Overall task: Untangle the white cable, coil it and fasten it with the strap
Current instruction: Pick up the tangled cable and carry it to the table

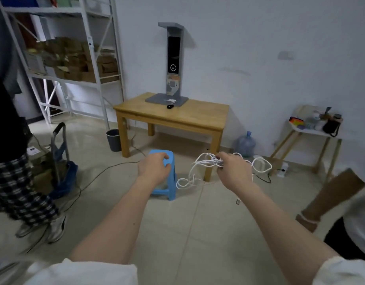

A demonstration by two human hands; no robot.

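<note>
A tangled white cable (pixel 200 163) hangs in loose loops from my right hand (pixel 233 169), which grips the knotted bunch at mid-height in the middle of the view. More loops stick out to the right of that hand and dangle below left. My left hand (pixel 154 167) is held out to the left of the cable, fingers curled and apart, holding nothing; it overlaps a blue plastic stool (pixel 165 182) behind it. A small black item (pixel 170 106) lies on the wooden table; I cannot tell whether it is the strap.
A wooden table (pixel 198 118) with a grey stand (pixel 173 64) stands ahead. A dark bin (pixel 114 139), water jug (pixel 244 144), side table (pixel 313 128), shelving (pixel 70 58) and a hand cart (pixel 60 153) surround it. People stand at the left (pixel 17 182) and right (pixel 342 202). Black cords (pixel 99 173) cross the floor.
</note>
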